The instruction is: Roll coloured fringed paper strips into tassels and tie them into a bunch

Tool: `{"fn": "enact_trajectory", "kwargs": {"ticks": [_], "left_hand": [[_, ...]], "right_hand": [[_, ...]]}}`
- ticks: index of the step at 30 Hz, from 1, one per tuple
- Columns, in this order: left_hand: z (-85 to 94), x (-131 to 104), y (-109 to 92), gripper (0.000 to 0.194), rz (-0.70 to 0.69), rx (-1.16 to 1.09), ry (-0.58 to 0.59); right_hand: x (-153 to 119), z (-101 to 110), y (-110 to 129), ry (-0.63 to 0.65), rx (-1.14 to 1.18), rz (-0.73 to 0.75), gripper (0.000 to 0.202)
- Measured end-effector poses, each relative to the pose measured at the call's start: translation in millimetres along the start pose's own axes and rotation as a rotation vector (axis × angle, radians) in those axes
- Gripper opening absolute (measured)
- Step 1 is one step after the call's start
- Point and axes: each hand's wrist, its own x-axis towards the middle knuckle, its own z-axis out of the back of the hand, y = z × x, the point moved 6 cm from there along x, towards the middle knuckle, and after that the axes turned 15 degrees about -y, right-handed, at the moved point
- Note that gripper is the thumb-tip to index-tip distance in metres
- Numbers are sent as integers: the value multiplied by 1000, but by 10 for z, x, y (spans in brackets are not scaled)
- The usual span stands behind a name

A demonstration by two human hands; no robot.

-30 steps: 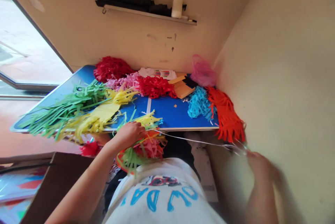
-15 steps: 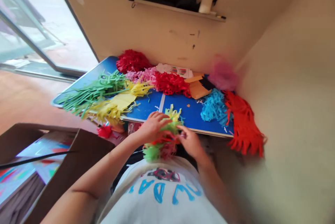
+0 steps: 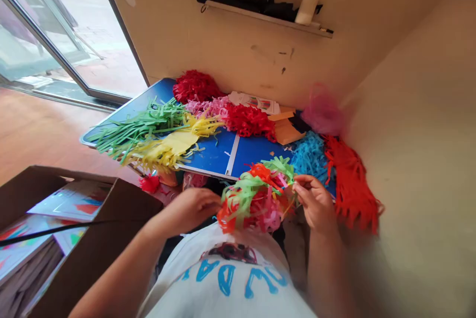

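Observation:
A bundle of fringed paper strips (image 3: 256, 196) in green, orange, pink and yellow hangs in front of my chest, just below the front edge of the blue table (image 3: 217, 152). My left hand (image 3: 191, 209) grips its left end. At the bundle's right end my right hand (image 3: 316, 201) pinches it with fingers curled. Any string on the bundle cannot be made out.
Piles of cut paper fringe cover the table: green (image 3: 137, 127), yellow (image 3: 167, 147), red (image 3: 247, 119), light blue (image 3: 308, 152), orange (image 3: 349, 179). A brown cardboard box (image 3: 92, 238) of printed sheets stands at lower left. A wall shelf (image 3: 267, 15) holds a white bottle (image 3: 308, 3).
My right hand came in from far right, where it pulled a thin white string taut, to the bundle. The bundle rose and shifted right; my view swung left.

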Motion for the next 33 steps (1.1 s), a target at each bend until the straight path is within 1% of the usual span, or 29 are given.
{"fn": "enact_trajectory", "kwargs": {"ticks": [1,2,3,4,6,8,10,11,13,16,17,18,20,21,23,24,25,28,30,31,33], "left_hand": [[248,94,-36,24,39,-41,-104],[432,192,-62,36,69,-123,-148],[571,298,-56,38,126,-219,-191],[674,402,-31,38,189,-275,-254],[763,566,19,34,297,-302,-388],[766,632,12,27,340,-247,-490],[748,607,-65,21,318,-259,-504],[759,567,-114,23,303,-286,-502],[835,465,-224,29,254,-295,-514],[984,316,-371,27,155,-103,-594],[991,284,-408,28,112,-73,-593],[960,270,-437,30,62,-90,-556],[838,280,-453,37,-14,-155,-448],[791,301,-423,39,-11,-112,-445],[776,347,-330,36,42,95,-575],[751,378,-301,35,47,166,-592],[711,411,-286,35,28,199,-566],[576,448,-278,38,-86,181,-349],[572,410,-247,37,-114,180,-284],[566,388,-229,37,-121,142,-248],[520,353,-198,39,-122,-15,-156]], "right_hand": [[-14,17,75,20,-12,24,25],[-25,27,134,36,-18,35,24],[-30,28,172,51,-20,31,22],[-29,20,192,63,-25,23,21],[-3,3,205,60,-93,39,19],[27,-4,209,51,-227,104,18],[26,16,219,60,-299,160,18],[10,36,229,72,-299,176,19],[-41,102,271,66,-279,211,19],[-124,195,357,13,-289,290,15],[-142,210,386,-4,-281,320,14],[-151,212,408,-14,-274,351,13],[-139,188,431,-29,-287,405,13],[-121,161,429,-26,-310,422,14],[-82,98,416,-6,-357,434,16],[-71,74,419,1,-369,443,17],[-67,58,431,6,-374,458,18],[-93,35,467,54,-398,501,17],[-119,31,454,117,-395,501,16],[-130,27,431,154,-381,490,16],[-131,20,367,186,-360,462,15]]}}
